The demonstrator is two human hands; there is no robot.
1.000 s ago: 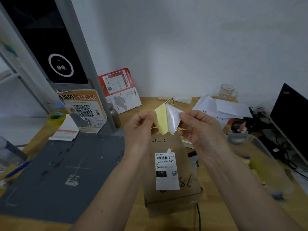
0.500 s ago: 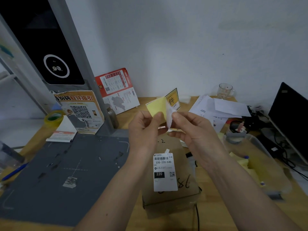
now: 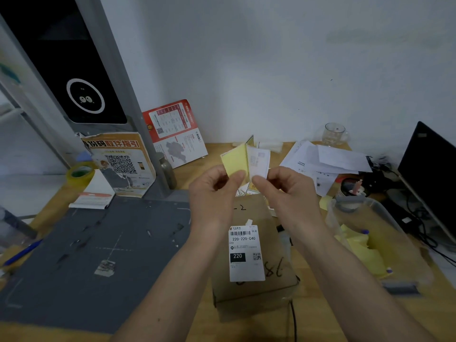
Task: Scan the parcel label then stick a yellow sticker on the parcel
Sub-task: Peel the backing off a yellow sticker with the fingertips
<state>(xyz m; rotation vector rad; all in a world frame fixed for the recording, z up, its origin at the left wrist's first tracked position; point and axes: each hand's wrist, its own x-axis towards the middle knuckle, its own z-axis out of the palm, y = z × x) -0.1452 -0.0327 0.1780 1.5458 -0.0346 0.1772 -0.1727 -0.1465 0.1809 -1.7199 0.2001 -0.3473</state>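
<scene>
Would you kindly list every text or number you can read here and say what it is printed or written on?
"220-220-C40": white label on the parcel.
"220": black patch of that label.
"-2" and "98": handwritten on the parcel, the second upside down.
"取件指引": orange poster; its small print is blurred.
Red leaflet, backing paper, loose papers: too small to read.

Parcel label [image 3: 246,254] reads "220-220-C40" (and "220"); parcel [image 3: 270,245] "-2".

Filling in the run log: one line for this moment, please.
step: peeling | left hand: pinches yellow sticker | right hand: pinches white backing | parcel: on table, label up, unstickered
</scene>
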